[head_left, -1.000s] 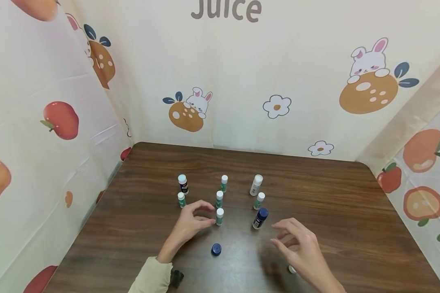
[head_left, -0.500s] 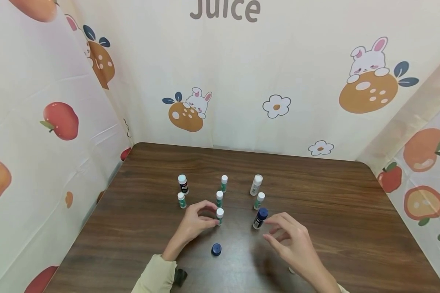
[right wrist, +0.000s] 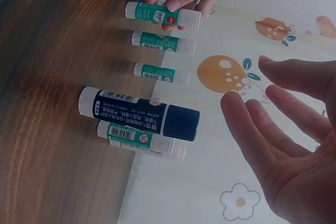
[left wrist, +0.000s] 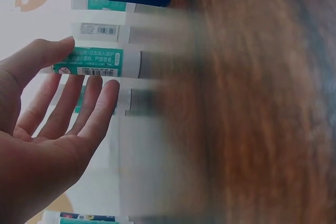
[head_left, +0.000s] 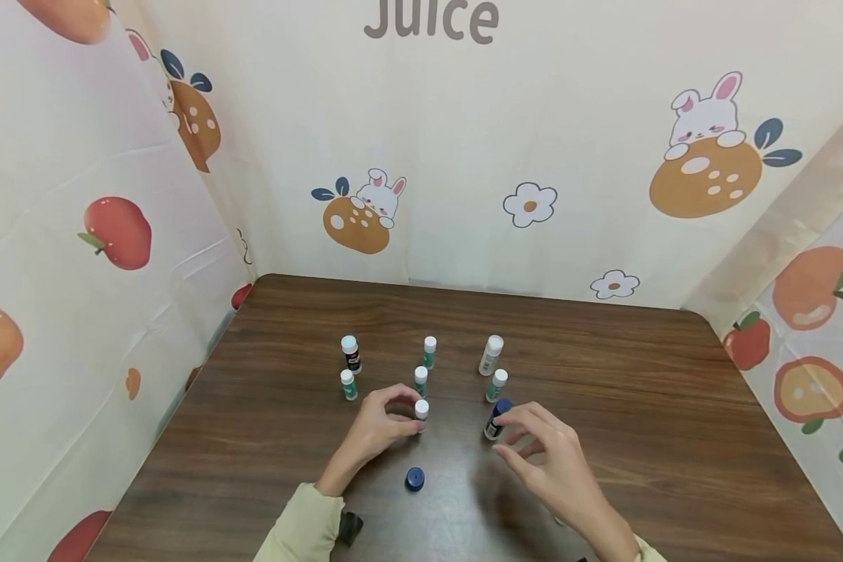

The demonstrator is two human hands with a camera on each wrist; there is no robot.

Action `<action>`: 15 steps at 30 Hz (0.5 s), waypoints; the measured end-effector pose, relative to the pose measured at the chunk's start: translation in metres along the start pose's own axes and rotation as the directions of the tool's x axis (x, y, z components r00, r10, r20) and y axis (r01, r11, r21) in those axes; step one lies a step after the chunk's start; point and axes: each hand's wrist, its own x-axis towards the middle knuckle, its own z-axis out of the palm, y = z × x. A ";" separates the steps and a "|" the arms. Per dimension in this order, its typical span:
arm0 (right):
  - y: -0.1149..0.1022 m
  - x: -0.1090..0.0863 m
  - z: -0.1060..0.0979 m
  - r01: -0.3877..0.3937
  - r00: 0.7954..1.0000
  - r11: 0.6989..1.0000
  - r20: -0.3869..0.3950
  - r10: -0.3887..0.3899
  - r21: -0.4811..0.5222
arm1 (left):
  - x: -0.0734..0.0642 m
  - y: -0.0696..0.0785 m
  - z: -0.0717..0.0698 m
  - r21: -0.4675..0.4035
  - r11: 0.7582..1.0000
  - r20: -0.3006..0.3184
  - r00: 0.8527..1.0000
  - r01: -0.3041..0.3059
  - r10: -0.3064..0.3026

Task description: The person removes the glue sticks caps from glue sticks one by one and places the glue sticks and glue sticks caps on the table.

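Note:
My left hand (head_left: pixel 381 425) is at a small green glue stick (left wrist: pixel 100 62) with a white cap, which stands upright. Thumb and fingertips pinch it from opposite sides. To the right, my right hand (head_left: pixel 549 453) is beside a larger navy glue stick (right wrist: pixel 139 114) with a dark blue cap, also upright. Its fingers are spread and loosely bent; in the right wrist view they stay apart from the cap. In the head view they partly cover that stick. Directly behind the pinched stick stands another green glue stick (head_left: pixel 421 378).
Farther back stand a green glue stick (head_left: pixel 429 353), a white one (head_left: pixel 490 355) and a green one (head_left: pixel 496 385). On the left are a black-labelled stick (head_left: pixel 351 353) and a green stick (head_left: pixel 348 384). A dark blue cap (head_left: pixel 414 478) lies in front on the wooden table (head_left: pixel 646 390).
My left hand has moved slightly right and closed its fingertips on the green glue stick. The right hand has moved left, up to the navy glue stick. The sticks stand where they were.

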 end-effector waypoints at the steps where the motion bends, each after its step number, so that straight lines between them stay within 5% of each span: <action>1: 0.001 0.000 0.000 -0.004 1.000 1.000 0.005 0.004 0.000 | 0.000 0.000 0.000 0.006 1.000 0.000 1.000 0.001 -0.001; 15: 0.001 0.014 0.011 -0.003 1.000 1.000 0.029 0.002 0.010 | 0.000 0.004 -0.001 0.029 1.000 0.000 1.000 0.003 -0.003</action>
